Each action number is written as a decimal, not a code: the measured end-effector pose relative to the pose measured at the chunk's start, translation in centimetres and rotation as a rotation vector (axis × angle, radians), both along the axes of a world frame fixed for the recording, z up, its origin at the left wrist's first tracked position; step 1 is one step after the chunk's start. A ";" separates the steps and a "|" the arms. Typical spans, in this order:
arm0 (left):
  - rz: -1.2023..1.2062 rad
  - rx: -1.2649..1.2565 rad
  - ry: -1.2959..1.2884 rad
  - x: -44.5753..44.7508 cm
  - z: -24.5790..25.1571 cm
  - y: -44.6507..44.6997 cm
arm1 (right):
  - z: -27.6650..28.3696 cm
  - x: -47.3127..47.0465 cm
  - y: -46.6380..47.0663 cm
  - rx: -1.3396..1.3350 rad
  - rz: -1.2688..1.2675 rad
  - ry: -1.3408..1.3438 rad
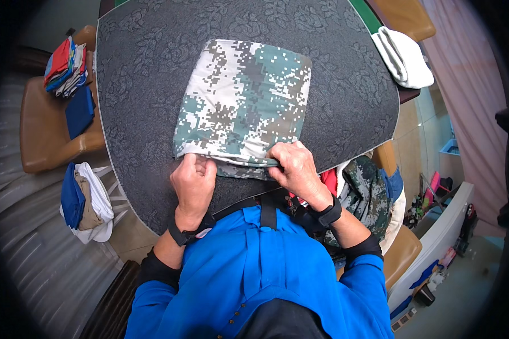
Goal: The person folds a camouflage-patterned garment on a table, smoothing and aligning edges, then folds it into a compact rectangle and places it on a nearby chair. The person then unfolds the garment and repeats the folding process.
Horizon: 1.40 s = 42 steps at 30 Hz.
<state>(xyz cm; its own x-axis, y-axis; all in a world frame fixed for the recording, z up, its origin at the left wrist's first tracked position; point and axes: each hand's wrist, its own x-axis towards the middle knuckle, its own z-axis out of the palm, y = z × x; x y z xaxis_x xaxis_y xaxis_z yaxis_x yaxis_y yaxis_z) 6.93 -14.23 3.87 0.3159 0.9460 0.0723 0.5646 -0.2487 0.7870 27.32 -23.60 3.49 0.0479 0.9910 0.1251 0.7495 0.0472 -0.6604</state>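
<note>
A folded piece of cloth in a pixelated camouflage print (248, 97) lies flat on the dark grey patterned tablecloth (144, 106) before me. My left hand (193, 180) grips the left part of its near edge between thumb and curled fingers. Further right along that same edge, my right hand (295, 167) pinches a rolled or doubled part of the fabric. Below the held edge, another layer of the camouflage cloth shows between my hands. Parts of the near edge are hidden under my fingers.
Folded clothes (65, 68) and a dark blue folded item (79, 112) rest on a brown chair at the left. More folded garments (85, 199) lie below them. White folded cloth (403, 57) sits at the table's right corner. Loose camouflage clothing (362, 195) is heaped beside my right arm.
</note>
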 end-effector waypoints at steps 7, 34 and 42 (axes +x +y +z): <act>-0.473 0.230 -0.068 -0.1 0.4 -0.4 | 0.2 0.1 0.2 -0.014 -0.007 0.024; -0.842 0.256 0.307 1.4 -1.0 -2.4 | 2.7 0.1 -1.8 0.181 0.059 -0.089; -0.870 0.168 0.237 1.2 -1.0 -1.9 | 0.7 -0.4 -2.7 0.259 0.056 -0.205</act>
